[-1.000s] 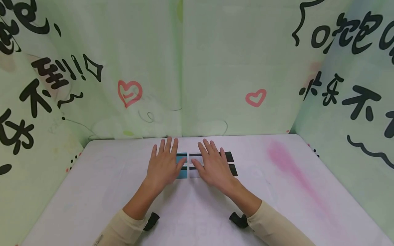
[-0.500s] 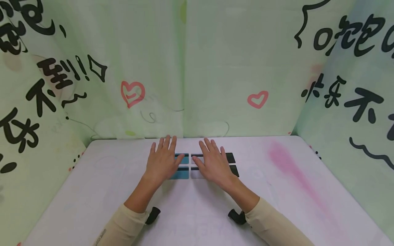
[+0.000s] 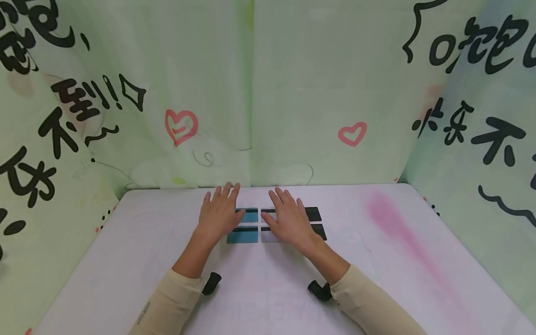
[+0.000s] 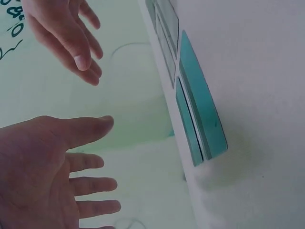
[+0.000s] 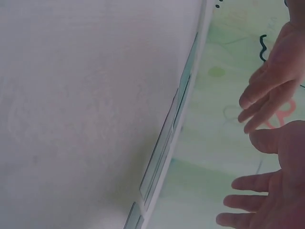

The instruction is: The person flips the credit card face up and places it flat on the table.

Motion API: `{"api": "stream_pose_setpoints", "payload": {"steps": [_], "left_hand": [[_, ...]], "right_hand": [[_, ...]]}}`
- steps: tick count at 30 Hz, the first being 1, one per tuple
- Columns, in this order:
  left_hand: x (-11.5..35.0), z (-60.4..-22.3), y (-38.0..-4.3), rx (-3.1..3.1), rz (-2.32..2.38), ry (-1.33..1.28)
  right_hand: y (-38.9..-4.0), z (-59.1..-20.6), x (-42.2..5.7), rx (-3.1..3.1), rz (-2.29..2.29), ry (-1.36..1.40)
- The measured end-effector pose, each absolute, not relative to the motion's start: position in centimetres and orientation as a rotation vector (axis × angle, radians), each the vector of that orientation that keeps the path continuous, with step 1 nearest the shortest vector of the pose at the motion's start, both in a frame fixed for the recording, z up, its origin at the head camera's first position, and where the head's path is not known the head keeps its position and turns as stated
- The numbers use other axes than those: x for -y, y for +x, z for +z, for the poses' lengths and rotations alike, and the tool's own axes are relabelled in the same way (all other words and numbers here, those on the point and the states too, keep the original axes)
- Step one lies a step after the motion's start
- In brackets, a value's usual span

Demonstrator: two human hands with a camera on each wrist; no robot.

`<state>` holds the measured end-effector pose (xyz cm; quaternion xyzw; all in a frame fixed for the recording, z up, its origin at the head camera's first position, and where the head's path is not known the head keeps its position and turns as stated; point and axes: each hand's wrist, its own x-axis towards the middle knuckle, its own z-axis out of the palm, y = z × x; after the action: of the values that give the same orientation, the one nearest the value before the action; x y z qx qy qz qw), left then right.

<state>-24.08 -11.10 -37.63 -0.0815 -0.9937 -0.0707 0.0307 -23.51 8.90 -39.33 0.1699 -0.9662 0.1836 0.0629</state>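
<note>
My left hand (image 3: 219,211), palm down with straight fingers, hangs over the left side of two rows of flat cards with dark stripes. A teal card (image 3: 242,237) in the front row shows most of its face; the back teal card (image 3: 251,216) is partly hidden behind that hand. My right hand (image 3: 291,218) is spread over the middle of the rows, covering much of a pale card (image 3: 268,236) and another behind it. Black cards (image 3: 319,231) show beyond its right side. In the left wrist view, both hands stand apart from the teal cards (image 4: 205,105), holding nothing.
A white table (image 3: 410,288) with a pink smear (image 3: 406,237) on its right side carries the cards. Green fabric walls (image 3: 293,70) with black writing and red hearts enclose its back and sides. Black wrist devices (image 3: 320,291) sit under both cuffs.
My left hand has shifted left, uncovering more of the teal cards. My right hand stays nearly in place over the cards. The head view has shifted slightly.
</note>
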Motion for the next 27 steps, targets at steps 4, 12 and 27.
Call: {"api": "stream_pose_setpoints", "payload": {"steps": [4, 12, 27], "left_hand": [[11.2, -37.5, -24.4, 3.075, -0.225, -0.247], [11.6, -37.5, -25.2, 3.104, -0.26, -0.233], [12.2, -37.3, -26.9, 3.162, -0.386, -0.251]], "right_hand": [[-23.8, -39.3, -8.7, 2.937, 0.559, 0.508], [-24.5, -39.3, -8.4, 2.93, 0.592, 0.532], [-25.8, -39.5, -7.9, 2.925, 0.657, 0.588]]}}
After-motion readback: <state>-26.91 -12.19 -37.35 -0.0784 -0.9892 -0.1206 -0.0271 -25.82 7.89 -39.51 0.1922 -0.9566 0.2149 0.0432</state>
